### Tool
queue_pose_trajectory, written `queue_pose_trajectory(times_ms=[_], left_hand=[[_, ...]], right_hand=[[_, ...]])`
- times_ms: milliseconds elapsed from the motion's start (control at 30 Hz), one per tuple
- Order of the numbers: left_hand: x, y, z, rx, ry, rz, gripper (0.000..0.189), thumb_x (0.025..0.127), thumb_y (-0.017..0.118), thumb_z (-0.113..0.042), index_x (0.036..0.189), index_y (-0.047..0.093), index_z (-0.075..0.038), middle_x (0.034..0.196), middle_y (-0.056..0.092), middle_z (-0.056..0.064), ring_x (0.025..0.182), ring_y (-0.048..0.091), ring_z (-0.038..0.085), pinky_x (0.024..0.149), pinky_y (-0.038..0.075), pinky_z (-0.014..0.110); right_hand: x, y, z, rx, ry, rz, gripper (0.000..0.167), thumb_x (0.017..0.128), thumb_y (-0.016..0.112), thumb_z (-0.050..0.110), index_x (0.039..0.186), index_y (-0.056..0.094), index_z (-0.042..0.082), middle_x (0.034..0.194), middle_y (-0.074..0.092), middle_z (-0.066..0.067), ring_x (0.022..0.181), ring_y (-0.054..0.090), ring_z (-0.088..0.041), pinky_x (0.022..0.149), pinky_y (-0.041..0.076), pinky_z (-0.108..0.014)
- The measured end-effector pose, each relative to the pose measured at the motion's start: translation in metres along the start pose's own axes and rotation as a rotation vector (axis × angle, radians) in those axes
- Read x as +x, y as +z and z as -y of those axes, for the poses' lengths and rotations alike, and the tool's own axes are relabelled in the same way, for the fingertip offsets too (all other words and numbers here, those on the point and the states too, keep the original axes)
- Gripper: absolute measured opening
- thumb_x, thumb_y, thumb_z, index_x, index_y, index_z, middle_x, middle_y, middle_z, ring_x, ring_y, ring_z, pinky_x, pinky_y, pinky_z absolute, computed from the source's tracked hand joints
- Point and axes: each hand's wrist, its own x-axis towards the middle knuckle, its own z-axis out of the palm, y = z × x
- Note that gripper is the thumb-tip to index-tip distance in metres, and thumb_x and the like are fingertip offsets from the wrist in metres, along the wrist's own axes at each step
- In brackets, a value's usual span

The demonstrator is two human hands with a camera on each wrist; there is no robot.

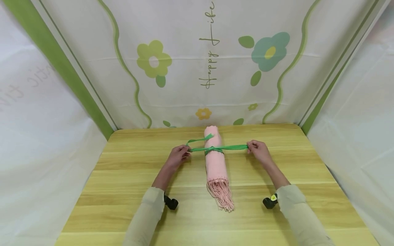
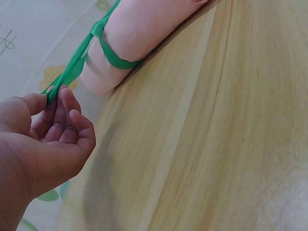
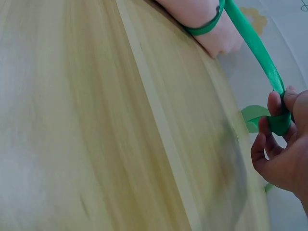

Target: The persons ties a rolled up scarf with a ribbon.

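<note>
A rolled pink scarf (image 1: 215, 165) lies lengthwise on the table, its fringe (image 1: 222, 194) toward the person. Round its upper part runs a green ribbon (image 1: 234, 147), crossed in a knot (image 2: 97, 30) on top. To the left of the roll, my left hand (image 1: 179, 155) pinches one ribbon end between thumb and fingers; a loose tail curls back over the scarf. My right hand (image 1: 259, 151) pinches the other end on the right side, with some ribbon bunched in the fingers (image 3: 274, 103). Both stretches of ribbon look taut, and neither hand touches the scarf.
The wood-grain table (image 1: 123, 191) reaches back to a white curtain (image 1: 184, 92) printed with flowers and writing. White sheets hang at both sides. A dark wrist camera (image 1: 171, 203) sits by the left cuff, another dark camera (image 1: 270, 203) by the right cuff.
</note>
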Motion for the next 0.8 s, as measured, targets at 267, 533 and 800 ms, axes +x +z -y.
queue_pose_trajectory(times_ms=[267,533,800], left_hand=[[0.000,-0.008,-0.001,-0.017,0.015,-0.021,0.029,0.106,0.049,-0.019,0.108,0.065,0.005,0.099,0.065,0.007,0.088,0.061,0.020,0.071,0.047,0.025],[0.001,-0.013,-0.001,0.011,-0.007,-0.104,0.027,0.104,0.053,-0.015,0.110,0.067,0.007,0.090,0.071,0.002,0.083,0.062,0.018,0.068,0.050,0.023],[-0.001,-0.014,0.000,0.042,-0.056,-0.175,0.030,0.104,0.054,-0.015,0.112,0.068,0.010,0.092,0.074,0.009,0.075,0.059,0.012,0.065,0.048,0.022]], right_hand=[[-0.004,-0.015,-0.007,-0.223,-0.050,-0.084,0.047,0.106,0.047,0.036,0.098,0.066,-0.007,0.122,0.064,-0.024,0.110,0.056,-0.029,0.082,0.044,-0.034],[-0.005,-0.025,-0.007,-0.278,-0.071,-0.069,0.053,0.106,0.046,0.041,0.091,0.064,-0.006,0.076,0.054,-0.017,0.057,0.037,-0.011,0.051,0.035,-0.026],[-0.001,-0.033,-0.009,-0.406,-0.096,-0.079,0.051,0.106,0.047,0.038,0.083,0.066,-0.003,0.068,0.057,-0.013,0.051,0.034,-0.008,0.047,0.033,-0.023]])
